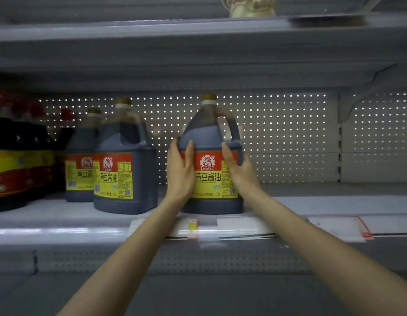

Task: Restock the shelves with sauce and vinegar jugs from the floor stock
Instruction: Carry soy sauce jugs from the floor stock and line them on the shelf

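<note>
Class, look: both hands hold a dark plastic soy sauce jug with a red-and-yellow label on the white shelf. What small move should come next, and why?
Probably slide the dark plastic soy sauce jug left, toward the matching neighbour jug: a gap separates them, its base seems to rest on the white shelf, and the left hand and right hand clasp its sides.

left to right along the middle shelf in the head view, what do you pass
red-capped dark bottles → rear soy sauce jug → front soy sauce jug → left hand → held jug → right hand → perforated back panel
</note>
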